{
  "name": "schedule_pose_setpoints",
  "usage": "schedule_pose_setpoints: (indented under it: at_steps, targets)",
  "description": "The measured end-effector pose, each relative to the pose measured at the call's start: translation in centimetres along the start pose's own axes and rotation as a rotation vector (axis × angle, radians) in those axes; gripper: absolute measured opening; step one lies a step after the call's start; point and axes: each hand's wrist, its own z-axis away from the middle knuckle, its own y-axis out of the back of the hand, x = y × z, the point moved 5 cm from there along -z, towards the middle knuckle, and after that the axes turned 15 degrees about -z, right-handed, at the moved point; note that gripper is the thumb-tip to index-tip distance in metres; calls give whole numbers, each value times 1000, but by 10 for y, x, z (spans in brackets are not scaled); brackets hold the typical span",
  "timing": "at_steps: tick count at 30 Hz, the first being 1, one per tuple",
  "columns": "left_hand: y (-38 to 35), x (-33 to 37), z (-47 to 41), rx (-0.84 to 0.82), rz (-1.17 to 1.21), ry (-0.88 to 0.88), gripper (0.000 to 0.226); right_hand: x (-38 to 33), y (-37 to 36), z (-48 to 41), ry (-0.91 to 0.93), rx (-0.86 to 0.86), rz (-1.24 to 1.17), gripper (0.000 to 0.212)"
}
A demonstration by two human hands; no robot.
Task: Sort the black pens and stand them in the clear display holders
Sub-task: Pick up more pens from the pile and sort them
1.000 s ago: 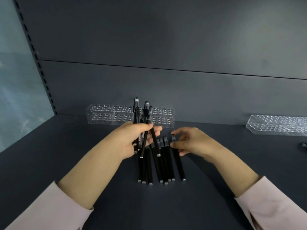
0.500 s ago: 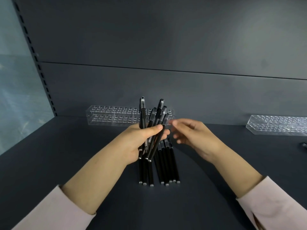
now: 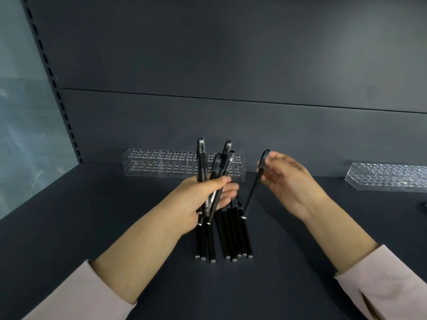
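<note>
Left hand (image 3: pixel 203 195): fingers and thumb wrapped round pen bundle (image 3: pixel 223 165), caps up, over left side of pen row (image 3: pixel 233 236).
Right hand (image 3: pixel 288 181): pinching single pen (image 3: pixel 253 190) near its cap, tilted, lower end over pen row's right edge.
Clear holder (image 3: pixel 161 165): behind pen row.
Second holder (image 3: pixel 388 176): well right of pen row.

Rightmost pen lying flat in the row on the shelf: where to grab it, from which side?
Likely the near half of the barrel of the rightmost pen, pinched from above and from its right. It lies flat with its left flank against the next pen and its right flank bare. Its far end sits below the hanging pen held by the right hand.
</note>
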Motion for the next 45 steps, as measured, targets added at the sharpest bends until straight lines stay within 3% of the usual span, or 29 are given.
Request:
schedule_pose_setpoints:
  at_steps: [6,11,16,19,22,28,31,33,36,40,45]
  targets:
    - [-1,3,1,-18,96,15,20,8,14,1,-123,4,549,16]
    - [6,0,0,14,-112,-2,22,26,20,-1,-72,6,832,17]
    - [6,-1,-1,39,-97,-17,18,38,13,3,-109,-32,795,12]
    - [4,0,-1,37,-48,-42,16,28,5,4,16,-27,758,10]
    - [0,-1,0,-7,-69,-43,19,21,-3,5,37,-62,533,21]
    - [-12,-1,6,-127,-105,-43,19,28,-10,10,-90,-140,254,19]
    - [-9,1,4,-106,-72,-29,20,22,-10,7,-77,-88,106,6]
    - [-4,0,1,-65,-17,-17,20,10,-3,1,-20,5,45,12]
    - [3,-1,-4,-12,5,-12,22,-2,12,-5,-19,102,233,13]
    - [4,-2,-5,-1,18,0,21,14,26,-5,-184,100,593,9]
    - [3,2,-2,-8,39,-19,22,27,24,-2,-204,52,754,12]
